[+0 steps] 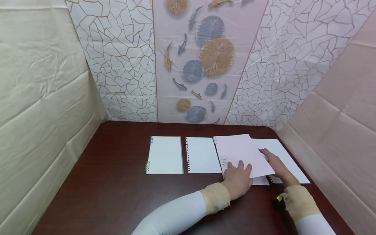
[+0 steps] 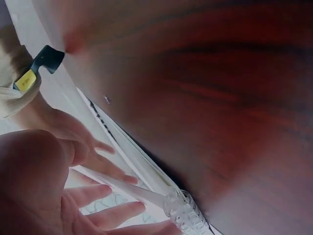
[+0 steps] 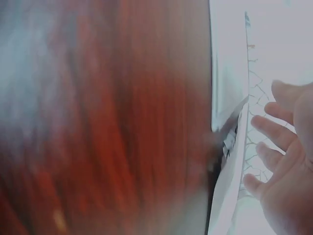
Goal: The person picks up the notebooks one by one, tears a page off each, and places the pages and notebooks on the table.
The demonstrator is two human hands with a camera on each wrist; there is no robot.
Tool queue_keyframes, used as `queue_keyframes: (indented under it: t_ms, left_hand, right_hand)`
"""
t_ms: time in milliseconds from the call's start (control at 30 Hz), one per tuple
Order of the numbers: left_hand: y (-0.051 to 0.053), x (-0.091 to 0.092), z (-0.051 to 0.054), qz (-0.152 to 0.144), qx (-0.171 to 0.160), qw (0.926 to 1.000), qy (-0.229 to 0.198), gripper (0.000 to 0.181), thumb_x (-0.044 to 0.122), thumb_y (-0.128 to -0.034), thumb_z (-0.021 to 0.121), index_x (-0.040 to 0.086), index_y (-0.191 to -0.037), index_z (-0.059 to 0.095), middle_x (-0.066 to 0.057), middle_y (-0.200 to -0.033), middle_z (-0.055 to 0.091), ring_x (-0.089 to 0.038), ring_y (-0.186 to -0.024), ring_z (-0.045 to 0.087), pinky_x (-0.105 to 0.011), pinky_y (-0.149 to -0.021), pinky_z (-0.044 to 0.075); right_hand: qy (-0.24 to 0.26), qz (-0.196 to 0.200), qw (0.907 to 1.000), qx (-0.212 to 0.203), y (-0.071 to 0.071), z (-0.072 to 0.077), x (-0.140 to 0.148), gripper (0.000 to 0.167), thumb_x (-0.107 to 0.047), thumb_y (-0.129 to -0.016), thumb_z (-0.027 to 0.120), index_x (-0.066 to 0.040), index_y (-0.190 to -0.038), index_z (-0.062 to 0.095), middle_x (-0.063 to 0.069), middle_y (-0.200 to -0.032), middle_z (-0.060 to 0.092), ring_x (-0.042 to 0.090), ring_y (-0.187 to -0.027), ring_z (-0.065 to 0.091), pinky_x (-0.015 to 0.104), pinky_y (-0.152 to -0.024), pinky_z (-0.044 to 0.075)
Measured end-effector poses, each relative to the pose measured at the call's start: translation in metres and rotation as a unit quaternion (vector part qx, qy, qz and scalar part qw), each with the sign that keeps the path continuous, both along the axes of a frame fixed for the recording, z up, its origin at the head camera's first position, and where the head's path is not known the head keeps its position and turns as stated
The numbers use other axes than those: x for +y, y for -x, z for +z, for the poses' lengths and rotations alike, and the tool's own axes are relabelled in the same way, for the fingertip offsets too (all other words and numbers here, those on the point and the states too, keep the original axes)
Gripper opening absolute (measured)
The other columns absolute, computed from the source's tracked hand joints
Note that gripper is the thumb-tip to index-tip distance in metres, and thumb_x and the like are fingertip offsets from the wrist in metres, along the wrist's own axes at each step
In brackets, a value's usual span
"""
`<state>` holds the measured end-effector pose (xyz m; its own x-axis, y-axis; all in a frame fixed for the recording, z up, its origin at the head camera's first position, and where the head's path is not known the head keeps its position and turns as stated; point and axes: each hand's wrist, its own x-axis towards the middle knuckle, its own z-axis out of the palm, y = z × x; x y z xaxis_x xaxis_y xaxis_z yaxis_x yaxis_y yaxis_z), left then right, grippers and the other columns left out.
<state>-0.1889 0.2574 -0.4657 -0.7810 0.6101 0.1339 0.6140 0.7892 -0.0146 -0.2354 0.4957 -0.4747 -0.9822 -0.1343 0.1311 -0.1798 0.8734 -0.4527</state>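
Note:
In the head view, a spiral notebook with a pinkish-white top sheet (image 1: 239,153) and a small green print lies right of the middle, its sheet slanting over a white page below. My left hand (image 1: 238,179) rests on its near part, fingers spread; the left wrist view shows these fingers nearly straight beside a clear spiral binding (image 2: 185,213). Just right of that sheet, my right hand (image 1: 277,166) is over a white notebook with a black binding (image 1: 289,160). Loosely extended fingers of the right hand (image 3: 288,142) appear in the right wrist view, with nothing gripped.
Two more white notebooks lie to the left, one with blue and green coils (image 1: 165,155), the other with dark binding holes (image 1: 202,155). They lie on a dark red-brown table (image 1: 117,195). Patterned cloth (image 1: 126,65) hangs behind, and beige cloth (image 1: 44,114) stands at the sides.

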Motion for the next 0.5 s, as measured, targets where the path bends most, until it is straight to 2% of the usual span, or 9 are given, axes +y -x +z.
queue_keyframes:
  t_ms: [167,233,267,367,500]
  left_hand:
    - [-0.001,0.004,-0.002,-0.006,0.021,0.9994,0.026,0.051,0.057,-0.1081,0.050,0.029,-0.150,0.056,0.001,-0.131,0.064,-0.020,-0.106,0.071,-0.043,-0.098,0.056]
    - [0.000,0.006,-0.004,-0.006,0.024,0.9988,0.042,0.049,0.058,-0.1073,0.051,0.030,-0.146,0.060,0.002,-0.131,0.065,-0.018,-0.105,0.071,-0.045,-0.103,0.052]
    - [0.001,0.007,-0.005,-0.004,0.022,0.9984,0.052,0.049,0.059,-0.1067,0.051,0.031,-0.144,0.062,0.002,-0.133,0.066,-0.020,-0.108,0.071,-0.045,-0.102,0.053]
    - [0.003,0.011,-0.009,-0.001,0.021,0.9962,0.084,0.049,0.061,-0.1054,0.052,0.031,-0.141,0.067,0.003,-0.141,0.064,-0.023,-0.115,0.070,-0.046,-0.099,0.055]
    - [0.007,0.015,-0.013,0.007,0.019,0.9947,0.101,0.053,0.066,-0.1030,0.053,0.031,-0.139,0.070,0.003,-0.145,0.063,-0.023,-0.114,0.071,-0.046,-0.098,0.056]
  right_hand:
    - [0.012,-0.052,0.9985,0.009,-0.001,0.005,0.004,0.052,-0.027,-0.116,0.043,0.011,-0.150,0.047,0.040,-0.151,0.046,0.062,-0.141,0.038,0.073,-0.110,0.035]
    - [0.021,-0.074,0.9968,0.024,-0.002,0.007,0.005,0.056,-0.033,-0.117,0.038,0.009,-0.153,0.045,0.039,-0.152,0.046,0.061,-0.141,0.039,0.073,-0.110,0.035]
    - [0.033,-0.084,0.9955,0.029,-0.002,0.008,0.005,0.060,-0.036,-0.117,0.036,0.008,-0.155,0.042,0.038,-0.154,0.044,0.061,-0.143,0.037,0.073,-0.111,0.034]
    - [0.090,-0.103,0.9898,0.041,-0.001,0.013,0.005,0.068,-0.045,-0.116,0.031,0.004,-0.164,0.030,0.036,-0.163,0.032,0.059,-0.150,0.027,0.072,-0.117,0.026]
    - [0.196,-0.089,0.9753,0.051,-0.002,0.022,0.002,0.071,-0.049,-0.116,0.025,-0.005,-0.170,0.012,0.029,-0.172,0.016,0.053,-0.157,0.013,0.069,-0.124,0.012]
